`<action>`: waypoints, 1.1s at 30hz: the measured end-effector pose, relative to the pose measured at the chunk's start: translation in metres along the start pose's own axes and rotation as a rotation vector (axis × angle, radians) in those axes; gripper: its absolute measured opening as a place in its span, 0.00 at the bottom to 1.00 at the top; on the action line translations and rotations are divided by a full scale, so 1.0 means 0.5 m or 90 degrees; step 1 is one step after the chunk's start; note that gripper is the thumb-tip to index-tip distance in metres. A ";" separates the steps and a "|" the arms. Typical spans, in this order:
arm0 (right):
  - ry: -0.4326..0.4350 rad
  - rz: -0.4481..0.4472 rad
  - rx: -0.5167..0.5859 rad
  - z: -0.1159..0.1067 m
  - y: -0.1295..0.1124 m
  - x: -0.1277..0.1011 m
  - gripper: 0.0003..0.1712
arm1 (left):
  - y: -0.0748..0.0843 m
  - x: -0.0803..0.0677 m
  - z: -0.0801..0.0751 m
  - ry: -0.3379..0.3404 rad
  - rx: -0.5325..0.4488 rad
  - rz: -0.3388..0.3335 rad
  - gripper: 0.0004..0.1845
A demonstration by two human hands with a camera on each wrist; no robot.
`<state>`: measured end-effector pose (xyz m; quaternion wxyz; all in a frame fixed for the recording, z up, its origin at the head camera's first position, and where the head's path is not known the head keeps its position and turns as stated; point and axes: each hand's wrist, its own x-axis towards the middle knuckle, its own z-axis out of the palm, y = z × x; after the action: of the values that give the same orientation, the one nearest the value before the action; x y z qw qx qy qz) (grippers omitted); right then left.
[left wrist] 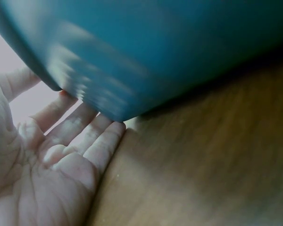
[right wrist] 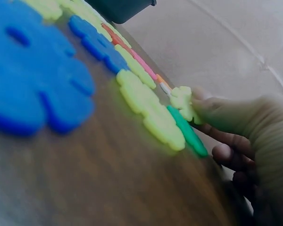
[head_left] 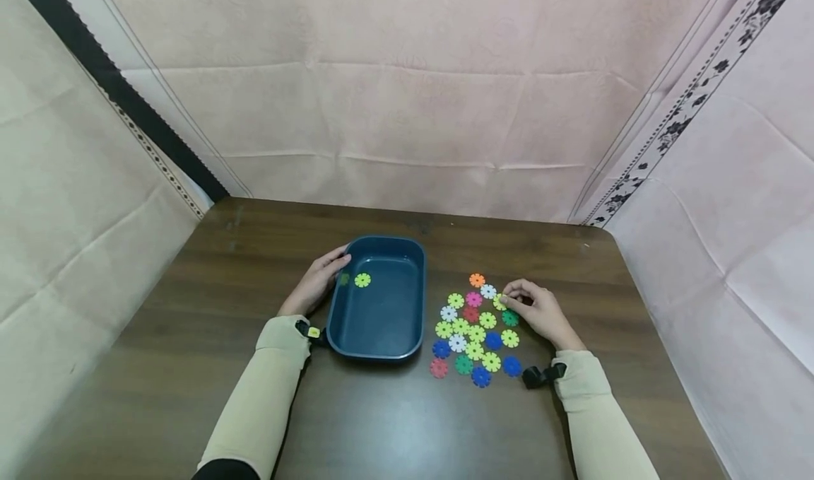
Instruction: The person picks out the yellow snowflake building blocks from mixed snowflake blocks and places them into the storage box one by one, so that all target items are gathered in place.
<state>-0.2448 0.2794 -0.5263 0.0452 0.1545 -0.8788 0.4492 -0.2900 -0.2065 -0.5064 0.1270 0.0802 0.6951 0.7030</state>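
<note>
My left hand (head_left: 316, 279) holds the blue rectangular tray (head_left: 381, 324) by its left side. In the left wrist view the thumb is up at the rim and the fingers (left wrist: 87, 129) lie against the outer wall. One yellow-green flower-shaped disc (head_left: 362, 280) lies inside the tray, mirrored faintly in its wall. At the far right of the loose discs, my right hand (head_left: 539, 312) pinches a yellow-green notched disc (right wrist: 181, 100) between thumb and fingers, its edge tilted up. Just beside it lies a green disc (head_left: 510, 317).
Several flower-shaped discs spread right of the tray: blue (head_left: 481, 376), white (head_left: 457, 343), pink (head_left: 473, 299), orange (head_left: 477, 280), and more yellow-green. They lie flat on a brown wooden table (head_left: 356, 423). Pale cloth (head_left: 407, 112) hangs behind the table and along both sides.
</note>
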 end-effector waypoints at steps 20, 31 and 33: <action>-0.004 -0.040 -0.025 0.005 -0.069 0.042 0.07 | -0.004 -0.005 -0.001 -0.003 0.000 0.007 0.35; -0.256 -0.241 -0.040 0.137 -0.302 0.201 0.06 | -0.003 -0.006 0.000 0.005 0.010 0.006 0.37; -0.319 -0.271 -0.076 0.170 -0.323 0.225 0.06 | -0.002 -0.005 0.001 0.008 0.008 0.002 0.37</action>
<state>-0.2959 0.0967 -0.4269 -0.0705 0.4371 -0.8354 0.3256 -0.2872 -0.2067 -0.5073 0.1208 0.0777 0.7002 0.6993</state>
